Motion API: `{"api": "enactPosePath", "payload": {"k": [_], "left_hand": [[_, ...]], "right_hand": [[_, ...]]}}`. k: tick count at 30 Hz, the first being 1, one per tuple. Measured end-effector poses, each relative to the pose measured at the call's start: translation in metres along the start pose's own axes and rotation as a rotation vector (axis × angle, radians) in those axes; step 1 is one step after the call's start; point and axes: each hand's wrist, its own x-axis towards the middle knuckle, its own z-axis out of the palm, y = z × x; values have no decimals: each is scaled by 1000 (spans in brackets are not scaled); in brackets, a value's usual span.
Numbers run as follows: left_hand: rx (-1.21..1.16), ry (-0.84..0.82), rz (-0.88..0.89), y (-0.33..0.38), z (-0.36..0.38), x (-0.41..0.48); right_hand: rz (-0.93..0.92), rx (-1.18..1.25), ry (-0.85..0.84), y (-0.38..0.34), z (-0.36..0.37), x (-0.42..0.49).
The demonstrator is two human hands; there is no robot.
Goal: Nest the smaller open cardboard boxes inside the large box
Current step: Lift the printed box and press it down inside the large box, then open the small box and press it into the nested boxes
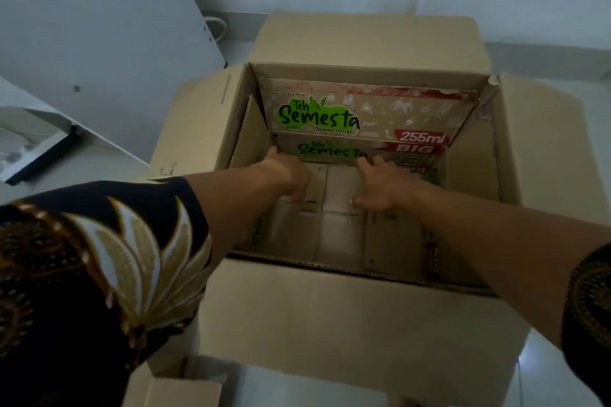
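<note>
Both hands are down inside, flat and spread rather than pinching anything: the left hand (287, 175) has its fingers laid open on the inner floor, fingertips up against the far wall, and the right hand (377, 188) sits just beside it, palm down, fingers splayed, closed around nothing. What they're pressing on is the smaller brown printed cardboard box with the green "Teh Semesta" logo (363, 116), which is already sitting inside the large plain tan cardboard box (330, 307) with its four flaps folded out. The printed flap stands up just past the fingertips, leaning on the big box's far wall. So I'd say we're at the seating step, pushing this one down so it sits flush on the bottom. Can't tell if it's fully down on the near side, the arms block that. Next move probably needs both hands lifted straight out without dragging the inner box up, then reaching for another tan cardboard piece (185, 390) near the left elbow.
</note>
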Motion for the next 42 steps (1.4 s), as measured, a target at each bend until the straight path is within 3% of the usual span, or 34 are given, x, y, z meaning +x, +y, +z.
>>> {"api": "enactPosePath", "payload": {"k": [5, 10, 15, 19, 24, 29, 35, 42], "left_hand": [[-16, 81, -40, -11, -6, -52], [-110, 446, -61, -27, 2, -126], [-222, 795, -172, -38, 48, -226], [-385, 1004, -310, -40, 122, -294], [-507, 739, -479, -26, 238, -368], [-633, 367, -613, -9, 339, -405], [-630, 103, -356, 21, 434, -421], [-771, 51, -259, 52, 491, -418]], "right_hand": [[-26, 162, 40, -45, -17, -38], [-58, 289, 332, -109, -29, -106], [-90, 259, 594, -180, -7, -205], [-106, 325, 584, -232, 49, -268], [-30, 465, 252, -276, 139, -331], [11, 594, 73, -294, 188, -346], [67, 733, -145, -305, 222, -332], [231, 848, -252, -310, 302, -298]]}}
